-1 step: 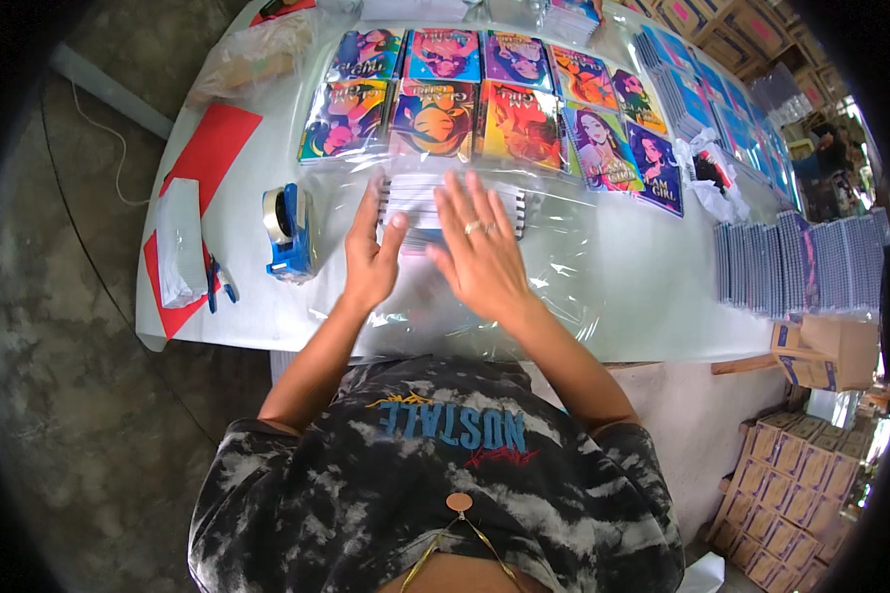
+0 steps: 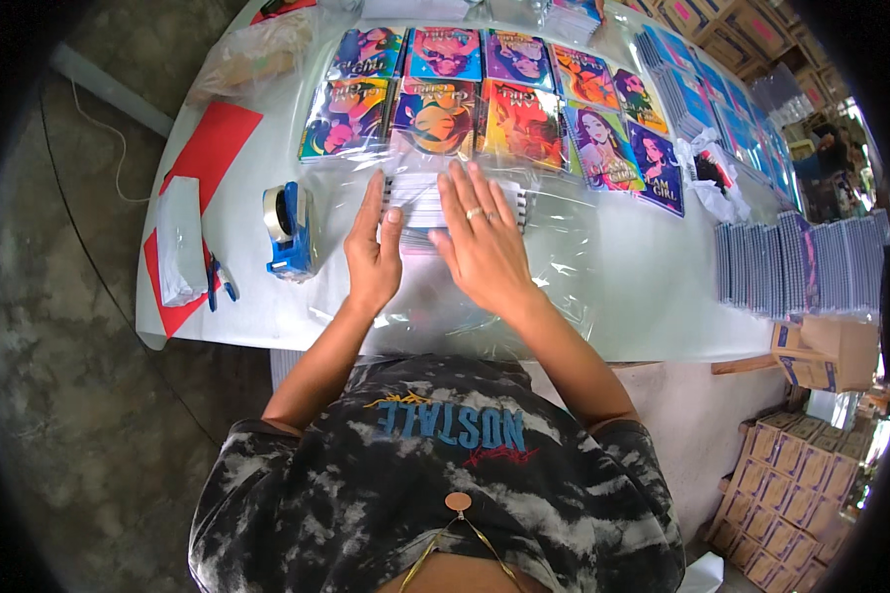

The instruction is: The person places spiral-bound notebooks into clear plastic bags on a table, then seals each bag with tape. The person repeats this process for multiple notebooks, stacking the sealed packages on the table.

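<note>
A stack of spiral-bound notebooks (image 2: 420, 188) lies in front of me, white sides and black coil bindings showing at both ends. Clear plastic film (image 2: 554, 267) spreads around it, shiny and wrinkled. Along the stack's left end stands my left hand (image 2: 373, 252), its fingers straight and thumb apart. My right hand (image 2: 483, 237) lies flat over the right part of the stack, with fingers extended and a ring on one. Neither hand is wrapped around anything.
Rows of colourful illustrated notebooks (image 2: 435, 119) lie beyond the stack. A blue tape dispenser (image 2: 292, 237) stands left, near red sheets (image 2: 218, 143), a white wrapped bundle (image 2: 180, 242) and a blue cutter (image 2: 225, 285). More notebooks (image 2: 761, 267) stand at right, beside an open cardboard box (image 2: 826, 354).
My right hand has shifted slightly forward over the stack. The left hand stays at the stack's left end, almost unmoved.
</note>
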Demonstrator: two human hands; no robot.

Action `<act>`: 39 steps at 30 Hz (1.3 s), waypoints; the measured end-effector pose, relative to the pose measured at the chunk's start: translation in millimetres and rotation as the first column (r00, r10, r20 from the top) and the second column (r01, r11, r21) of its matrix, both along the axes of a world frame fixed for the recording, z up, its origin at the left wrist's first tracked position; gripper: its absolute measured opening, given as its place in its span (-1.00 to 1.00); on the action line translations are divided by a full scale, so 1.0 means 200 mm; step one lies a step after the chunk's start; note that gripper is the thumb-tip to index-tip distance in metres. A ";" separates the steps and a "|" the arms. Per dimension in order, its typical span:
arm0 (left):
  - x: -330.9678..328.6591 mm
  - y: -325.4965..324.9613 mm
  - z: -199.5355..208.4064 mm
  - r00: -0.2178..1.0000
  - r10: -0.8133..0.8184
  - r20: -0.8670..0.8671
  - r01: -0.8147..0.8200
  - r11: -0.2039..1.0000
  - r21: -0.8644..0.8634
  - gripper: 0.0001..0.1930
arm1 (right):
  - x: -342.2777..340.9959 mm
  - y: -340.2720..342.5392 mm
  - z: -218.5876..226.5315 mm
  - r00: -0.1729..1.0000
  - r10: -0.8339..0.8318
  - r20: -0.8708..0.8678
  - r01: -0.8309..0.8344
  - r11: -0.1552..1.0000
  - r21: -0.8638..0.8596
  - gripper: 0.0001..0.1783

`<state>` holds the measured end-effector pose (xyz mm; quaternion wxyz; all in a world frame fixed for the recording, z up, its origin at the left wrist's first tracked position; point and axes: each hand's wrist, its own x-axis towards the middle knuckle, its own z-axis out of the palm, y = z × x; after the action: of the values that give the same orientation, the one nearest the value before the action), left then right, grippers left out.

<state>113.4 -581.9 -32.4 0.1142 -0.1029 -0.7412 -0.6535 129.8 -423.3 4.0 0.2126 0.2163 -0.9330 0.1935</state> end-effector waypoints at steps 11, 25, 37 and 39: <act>0.11 0.15 0.11 0.908 -0.002 -0.419 -0.334 0.599 -0.728 -0.59 | -0.02 0.05 -0.14 0.836 -0.535 -0.118 0.367 0.707 -0.605 -0.45; -0.60 0.10 0.43 0.863 -0.466 0.196 0.505 0.774 -0.383 -0.46 | 0.02 0.06 -0.12 0.986 -0.033 -0.162 -0.014 0.959 -0.282 -0.53; -0.22 0.21 0.29 0.922 -0.348 -0.169 0.199 0.801 -0.564 -0.72 | -0.04 0.07 -0.23 0.965 -0.138 -0.222 -0.051 0.733 -0.678 -0.43; -0.14 0.20 0.22 0.886 -0.325 -0.330 0.095 0.824 -0.558 -0.70 | -0.06 0.07 -0.17 0.965 -0.155 -0.210 -0.022 0.755 -0.655 -0.43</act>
<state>86.3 -541.0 12.6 0.1602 -0.3480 -0.8340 -0.3971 118.4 -409.0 -30.3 0.3978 0.1179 -0.7795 0.4692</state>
